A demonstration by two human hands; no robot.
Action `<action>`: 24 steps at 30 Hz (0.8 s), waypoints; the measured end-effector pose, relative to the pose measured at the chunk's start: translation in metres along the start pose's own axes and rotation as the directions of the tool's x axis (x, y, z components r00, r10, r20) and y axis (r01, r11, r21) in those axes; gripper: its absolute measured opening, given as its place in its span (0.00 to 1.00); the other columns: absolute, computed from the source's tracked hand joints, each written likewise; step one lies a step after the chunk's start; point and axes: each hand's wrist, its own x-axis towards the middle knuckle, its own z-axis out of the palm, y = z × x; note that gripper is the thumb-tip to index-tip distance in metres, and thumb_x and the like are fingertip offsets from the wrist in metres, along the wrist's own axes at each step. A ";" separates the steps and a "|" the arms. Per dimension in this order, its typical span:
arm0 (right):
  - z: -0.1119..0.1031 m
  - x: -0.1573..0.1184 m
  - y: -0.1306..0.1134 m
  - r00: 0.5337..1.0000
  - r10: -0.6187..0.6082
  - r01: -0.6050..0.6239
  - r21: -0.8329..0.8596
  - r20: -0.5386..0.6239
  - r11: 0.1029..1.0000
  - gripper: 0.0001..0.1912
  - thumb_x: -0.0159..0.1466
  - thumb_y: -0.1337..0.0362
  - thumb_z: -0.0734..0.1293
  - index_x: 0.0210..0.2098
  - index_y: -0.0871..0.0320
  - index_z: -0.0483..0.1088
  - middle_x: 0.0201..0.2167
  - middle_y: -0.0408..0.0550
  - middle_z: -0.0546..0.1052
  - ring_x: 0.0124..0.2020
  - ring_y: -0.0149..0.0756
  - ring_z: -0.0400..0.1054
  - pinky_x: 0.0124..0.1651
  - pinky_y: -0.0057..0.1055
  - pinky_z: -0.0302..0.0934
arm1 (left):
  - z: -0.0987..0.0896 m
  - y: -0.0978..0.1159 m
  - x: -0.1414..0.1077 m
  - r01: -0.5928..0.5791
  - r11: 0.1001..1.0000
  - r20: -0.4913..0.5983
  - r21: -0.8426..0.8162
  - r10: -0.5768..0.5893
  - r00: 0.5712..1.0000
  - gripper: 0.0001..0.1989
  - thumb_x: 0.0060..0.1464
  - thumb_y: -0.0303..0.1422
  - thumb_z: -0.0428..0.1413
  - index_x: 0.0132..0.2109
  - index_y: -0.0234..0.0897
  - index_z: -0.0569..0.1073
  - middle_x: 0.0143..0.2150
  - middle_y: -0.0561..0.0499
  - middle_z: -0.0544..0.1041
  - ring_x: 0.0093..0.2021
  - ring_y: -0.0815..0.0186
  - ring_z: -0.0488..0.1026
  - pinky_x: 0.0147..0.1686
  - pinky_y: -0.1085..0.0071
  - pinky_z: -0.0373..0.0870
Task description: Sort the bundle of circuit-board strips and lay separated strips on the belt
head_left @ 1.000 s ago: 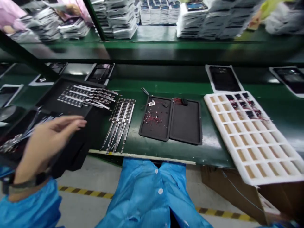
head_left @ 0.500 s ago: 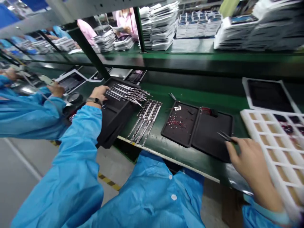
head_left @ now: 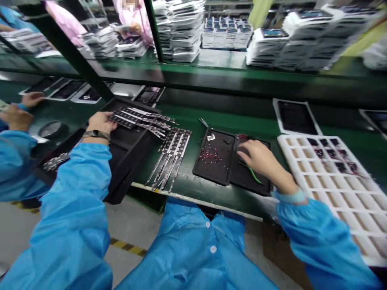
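My left hand [head_left: 101, 121] rests on the strips [head_left: 136, 117] of small dark parts lying on a black tray [head_left: 127, 151] at the left; its fingers touch the near end of one strip. More strips [head_left: 171, 155] lie fanned on the green bench beside the tray. My right hand [head_left: 260, 159] hovers low over the right half of a flat black double tray [head_left: 225, 177] and holds green-handled tweezers [head_left: 254, 174]. The left half of that tray carries small red-wired parts [head_left: 209, 155].
A white foam grid tray [head_left: 335, 189] with several dark wired parts in its far cells sits at the right. A neighbouring worker's hands [head_left: 18, 112] work at the far left. Stacks of white trays [head_left: 184, 30] fill the upper shelf. Framed black panels [head_left: 296, 117] lie on the belt behind.
My right hand has moved left from the near right corner of the double tray to over its right half. My left hand stayed on the strips. The view swung slightly right.
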 end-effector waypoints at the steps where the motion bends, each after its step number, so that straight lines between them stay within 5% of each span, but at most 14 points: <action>1: -0.002 0.020 -0.005 0.999 0.033 -0.033 0.046 0.017 0.998 0.16 0.74 0.59 0.63 0.53 0.59 0.77 0.52 0.60 0.81 0.54 0.54 0.73 0.59 0.44 0.64 | 0.003 -0.001 -0.001 0.061 0.998 -0.009 -0.029 -0.062 0.998 0.03 0.70 0.25 0.53 0.43 0.30 0.69 0.41 0.49 0.75 0.40 0.69 0.74 0.41 0.67 0.77; 4: 0.004 0.072 -0.013 0.968 0.225 -0.233 0.067 0.112 0.970 0.15 0.71 0.58 0.70 0.52 0.61 0.78 0.52 0.62 0.82 0.56 0.55 0.72 0.58 0.42 0.65 | 0.004 -0.005 -0.004 0.155 0.979 -0.014 -0.131 -0.158 0.987 0.08 0.65 0.17 0.49 0.38 0.33 0.62 0.38 0.50 0.73 0.44 0.71 0.73 0.47 0.64 0.76; 7: 0.018 0.100 -0.012 0.948 0.285 -0.294 0.047 0.141 0.955 0.13 0.67 0.58 0.74 0.46 0.61 0.80 0.48 0.61 0.83 0.54 0.55 0.73 0.54 0.42 0.65 | -0.005 -0.004 -0.003 0.166 0.965 -0.010 -0.205 -0.172 0.985 0.08 0.64 0.17 0.48 0.38 0.33 0.63 0.38 0.50 0.74 0.47 0.71 0.75 0.51 0.65 0.77; 13: 0.017 0.109 0.007 0.940 0.245 -0.279 0.123 0.237 0.952 0.05 0.67 0.63 0.74 0.40 0.58 0.81 0.38 0.51 0.85 0.40 0.41 0.76 0.44 0.32 0.64 | -0.034 0.004 0.001 0.116 0.963 -0.049 -0.244 -0.132 0.990 0.11 0.62 0.15 0.47 0.38 0.36 0.61 0.42 0.47 0.76 0.53 0.71 0.75 0.50 0.70 0.78; 19: -0.006 0.115 0.013 0.953 0.176 -0.233 0.223 0.247 0.947 0.05 0.68 0.66 0.71 0.37 0.58 0.81 0.38 0.53 0.85 0.40 0.42 0.78 0.43 0.32 0.64 | -0.052 0.010 -0.007 0.065 0.973 -0.069 -0.221 -0.082 0.994 0.12 0.62 0.16 0.47 0.38 0.38 0.60 0.38 0.49 0.75 0.60 0.66 0.77 0.57 0.60 0.80; 24: -0.034 0.125 0.032 0.957 0.146 -0.228 0.341 0.250 0.912 0.05 0.68 0.67 0.70 0.41 0.58 0.80 0.31 0.48 0.84 0.33 0.37 0.77 0.40 0.29 0.65 | -0.057 0.015 -0.013 0.061 0.955 -0.107 -0.289 -0.095 0.990 0.16 0.56 0.11 0.47 0.38 0.38 0.61 0.41 0.50 0.79 0.64 0.71 0.76 0.65 0.66 0.75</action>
